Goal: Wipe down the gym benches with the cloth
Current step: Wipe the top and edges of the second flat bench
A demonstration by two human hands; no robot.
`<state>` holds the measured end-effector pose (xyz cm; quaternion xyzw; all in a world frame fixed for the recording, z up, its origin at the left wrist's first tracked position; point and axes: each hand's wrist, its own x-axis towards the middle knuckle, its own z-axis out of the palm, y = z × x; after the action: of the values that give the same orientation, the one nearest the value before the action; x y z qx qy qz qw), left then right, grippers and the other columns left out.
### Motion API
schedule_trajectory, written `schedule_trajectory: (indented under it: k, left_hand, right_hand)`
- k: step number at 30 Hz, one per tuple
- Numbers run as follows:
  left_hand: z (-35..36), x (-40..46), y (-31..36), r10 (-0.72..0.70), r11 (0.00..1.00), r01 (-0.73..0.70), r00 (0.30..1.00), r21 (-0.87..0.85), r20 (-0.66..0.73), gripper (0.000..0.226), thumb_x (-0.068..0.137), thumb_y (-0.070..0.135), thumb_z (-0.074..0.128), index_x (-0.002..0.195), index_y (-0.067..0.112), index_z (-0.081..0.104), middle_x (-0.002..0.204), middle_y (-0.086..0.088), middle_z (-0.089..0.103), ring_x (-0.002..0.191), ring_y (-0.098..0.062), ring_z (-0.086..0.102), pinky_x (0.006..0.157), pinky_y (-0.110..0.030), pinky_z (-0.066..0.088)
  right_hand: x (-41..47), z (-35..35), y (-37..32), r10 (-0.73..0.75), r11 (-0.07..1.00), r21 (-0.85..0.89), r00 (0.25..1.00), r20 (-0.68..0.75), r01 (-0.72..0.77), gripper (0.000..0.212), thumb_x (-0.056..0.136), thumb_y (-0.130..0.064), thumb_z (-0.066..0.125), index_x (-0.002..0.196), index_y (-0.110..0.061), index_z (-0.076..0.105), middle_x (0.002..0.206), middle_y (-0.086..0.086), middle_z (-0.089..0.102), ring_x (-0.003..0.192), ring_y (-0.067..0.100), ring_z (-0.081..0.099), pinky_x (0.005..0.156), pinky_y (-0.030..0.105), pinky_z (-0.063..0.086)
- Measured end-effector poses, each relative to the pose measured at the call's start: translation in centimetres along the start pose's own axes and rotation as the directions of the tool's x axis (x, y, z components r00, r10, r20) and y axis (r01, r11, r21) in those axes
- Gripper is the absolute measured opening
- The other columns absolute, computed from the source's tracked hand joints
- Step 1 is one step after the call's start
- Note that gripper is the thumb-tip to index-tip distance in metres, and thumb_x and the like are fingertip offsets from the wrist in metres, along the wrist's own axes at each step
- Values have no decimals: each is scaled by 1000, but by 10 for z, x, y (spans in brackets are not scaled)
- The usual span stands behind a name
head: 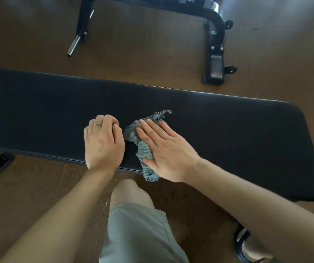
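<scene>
- Right hand (pixel 161 149) spread flat, pressing cloth (pixel 142 149) onto bench (pixel 237 133) near front edge.
- Left hand (pixel 103 141) loosely curled, empty, just left of cloth.
- Bench long axis left-right; unwiped pad lies both ways from cloth.
- One cloth, one bench pad, one frame (pixel 215 44) behind.

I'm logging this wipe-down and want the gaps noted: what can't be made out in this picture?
- Bench: its left end is cut off by the frame edge.
- Cloth: partly covered by the right hand, so its full size is unknown.
- Bench surface under the left hand: hidden.
- Rack label: too small to read; its top is cut off by the upper edge.
</scene>
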<state>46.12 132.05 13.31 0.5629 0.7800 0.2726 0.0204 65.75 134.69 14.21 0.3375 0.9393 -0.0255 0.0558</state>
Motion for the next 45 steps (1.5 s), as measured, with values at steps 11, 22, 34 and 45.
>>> schedule_trajectory:
  k: [11,22,34,45]
  left_hand:
    - [-1,0,1,1,1000,0,1000,-16,11,20,99,18,35,91,16,53,94,0,55,89,-23,49,87,-38,37]
    - [0,1,0,7,1000,-7,1000,-16,1,22,98,18,35,91,14,55,93,-2,56,88,-24,48,85,-40,38]
    - [-1,0,1,2,1000,-2,1000,-19,4,19,97,18,35,90,16,53,92,0,54,86,-21,46,84,-39,38]
    - [1,0,2,-44,998,44,999,-34,0,19,95,18,34,88,16,52,94,0,56,88,-20,45,84,-41,40]
  right_hand:
    - [-74,2,-10,21,996,84,998,53,-25,70,108,-53,15,164,-13,14,172,6,9,160,23,5,127,44,7]
    - [100,-17,40,273,944,163,955,113,-288,70,108,-51,17,165,-17,-5,173,4,-11,159,18,-14,129,42,-9]
    - [14,-3,0,118,982,136,990,79,-128,71,106,-53,12,165,-15,2,173,5,-4,160,21,-8,130,45,-2]
    - [108,-18,63,276,934,218,959,61,-282,65,109,-49,17,166,-21,3,174,2,6,160,19,2,129,40,0]
